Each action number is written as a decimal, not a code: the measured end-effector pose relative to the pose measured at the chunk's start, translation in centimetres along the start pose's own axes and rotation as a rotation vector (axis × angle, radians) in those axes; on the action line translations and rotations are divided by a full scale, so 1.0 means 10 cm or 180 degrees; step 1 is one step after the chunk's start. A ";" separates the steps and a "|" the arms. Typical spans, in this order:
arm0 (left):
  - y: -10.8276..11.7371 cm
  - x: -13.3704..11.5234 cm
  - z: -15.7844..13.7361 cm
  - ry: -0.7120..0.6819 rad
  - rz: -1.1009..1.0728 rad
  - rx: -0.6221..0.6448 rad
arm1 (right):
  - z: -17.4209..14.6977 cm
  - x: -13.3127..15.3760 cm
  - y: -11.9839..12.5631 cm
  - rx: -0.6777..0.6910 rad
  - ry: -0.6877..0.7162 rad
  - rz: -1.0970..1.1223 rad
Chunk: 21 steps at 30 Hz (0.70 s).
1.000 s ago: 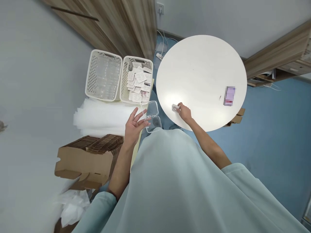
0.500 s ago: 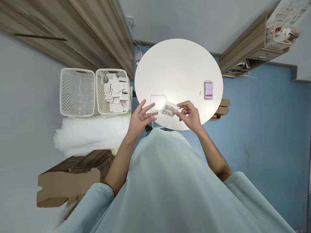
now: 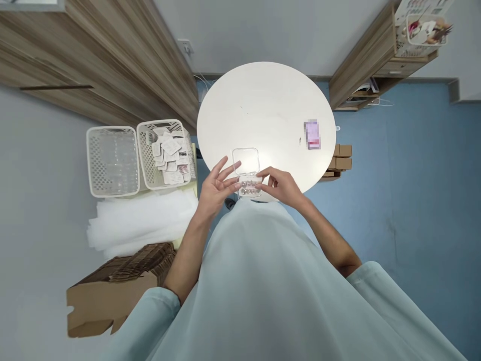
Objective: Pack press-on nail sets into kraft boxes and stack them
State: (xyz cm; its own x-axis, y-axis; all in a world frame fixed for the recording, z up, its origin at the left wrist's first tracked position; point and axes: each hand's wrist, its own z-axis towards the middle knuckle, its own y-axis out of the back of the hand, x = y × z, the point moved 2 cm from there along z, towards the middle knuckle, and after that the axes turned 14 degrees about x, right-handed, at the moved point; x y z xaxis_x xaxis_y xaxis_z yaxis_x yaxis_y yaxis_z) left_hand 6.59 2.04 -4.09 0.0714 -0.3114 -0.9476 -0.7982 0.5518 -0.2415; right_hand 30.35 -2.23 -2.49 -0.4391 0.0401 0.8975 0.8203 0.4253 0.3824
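A clear plastic box lies with its lid flipped back at the near edge of the white round table. Over its lower half sits a white card bearing several small round shiny pieces. My right hand pinches the card's right edge between thumb and fingers. At the box's left side is my left hand, its fingers spread and its fingertips by the box wall and the card's left edge. Whether those fingertips press on the card cannot be made out.
To the left stand a white basket of clear plastic boxes and a white basket of printed cards. White sheets and folded brown cardboard lie nearer. A blurred purple object rests on the table's right.
My right hand has brought the card left and down, from tilted above the box to lying over its lower half. My left hand stays beside the box. The view has shifted slightly.
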 end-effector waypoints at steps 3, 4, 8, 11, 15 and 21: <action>-0.04 0.01 0.01 0.0015 -0.0002 0.0003 | -0.06 0.05 0.00 0.0030 0.0091 -0.0361; -0.05 0.01 0.01 0.0020 0.0003 0.0002 | -0.08 0.06 0.00 0.0039 0.0087 -0.0509; -0.07 0.05 0.01 0.0058 -0.0005 -0.0009 | -0.13 0.07 -0.02 0.0036 -0.0010 -0.1192; -0.06 0.08 0.01 0.0089 -0.0043 -0.0019 | -0.15 0.06 -0.04 0.0023 -0.0036 -0.1510; -0.04 0.11 0.00 0.0121 -0.0161 -0.0004 | -0.11 0.07 0.05 -0.0389 -0.0016 -0.1150; -0.02 0.09 -0.03 0.0270 -0.0492 0.0099 | 0.21 0.04 0.26 -0.0954 -0.0421 0.0277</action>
State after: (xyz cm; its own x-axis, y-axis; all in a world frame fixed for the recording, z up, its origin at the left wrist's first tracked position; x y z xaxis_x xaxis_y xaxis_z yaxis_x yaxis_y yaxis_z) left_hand 6.65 1.41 -4.87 0.1401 -0.4578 -0.8779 -0.7627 0.5155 -0.3906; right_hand 31.52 0.74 -1.60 -0.3903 0.1900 0.9009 0.9195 0.1311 0.3707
